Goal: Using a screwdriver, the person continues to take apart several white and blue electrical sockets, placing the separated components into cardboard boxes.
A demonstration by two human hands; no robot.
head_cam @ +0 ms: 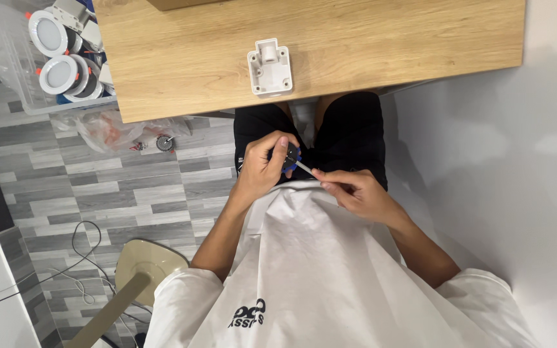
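Right now our left hand (262,169) is curled around a small screwdriver (293,159) with a blue-black handle, held over our lap below the tabletop (369,38) edge. Our right hand (359,193) pinches the thin metal shaft at its tip between the fingertips. On the tabletop the white plastic housing (269,67) sits untouched, well apart from both hands, so we judge work on it not started. Round downlights (56,55) sit in a bin at left.
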